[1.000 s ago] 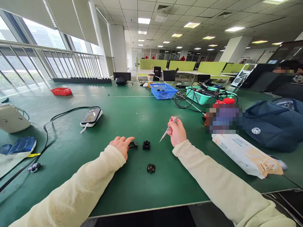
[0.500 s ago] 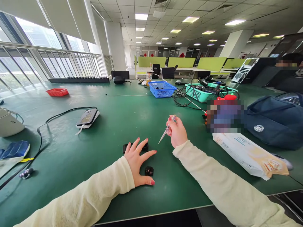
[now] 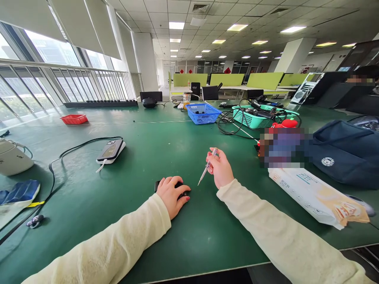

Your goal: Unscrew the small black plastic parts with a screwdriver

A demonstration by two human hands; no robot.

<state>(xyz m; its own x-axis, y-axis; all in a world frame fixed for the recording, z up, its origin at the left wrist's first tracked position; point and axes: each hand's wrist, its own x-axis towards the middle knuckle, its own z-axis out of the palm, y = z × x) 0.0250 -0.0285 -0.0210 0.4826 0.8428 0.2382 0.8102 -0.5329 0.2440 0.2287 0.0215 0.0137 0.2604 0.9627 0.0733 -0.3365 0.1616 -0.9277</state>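
My left hand (image 3: 172,196) is on the green tabletop with its fingers curled over small black parts (image 3: 181,190), one showing between the fingers and thumb. The hand covers much of them, so their exact kind is hidden. A black edge of a flat piece (image 3: 156,185) sticks out at the hand's left. In the air to the right, my right hand (image 3: 220,167) grips a slim, pale, pointed screwdriver (image 3: 204,173). Its thin tip points down and left, near the left fingertips but apart from them.
A phone (image 3: 109,150) rests on a white pad with a cable to the left. A white wipes packet (image 3: 316,193) and a navy bag (image 3: 349,154) lie to the right. Farther back stand a blue basket (image 3: 203,117), a green basket (image 3: 251,120) with cables and a red tray (image 3: 74,119).
My left hand has closed from a wide spread, and the small dark cube beside its thumb no longer shows at its old spot. My right hand still holds the screwdriver, nearly unmoved.
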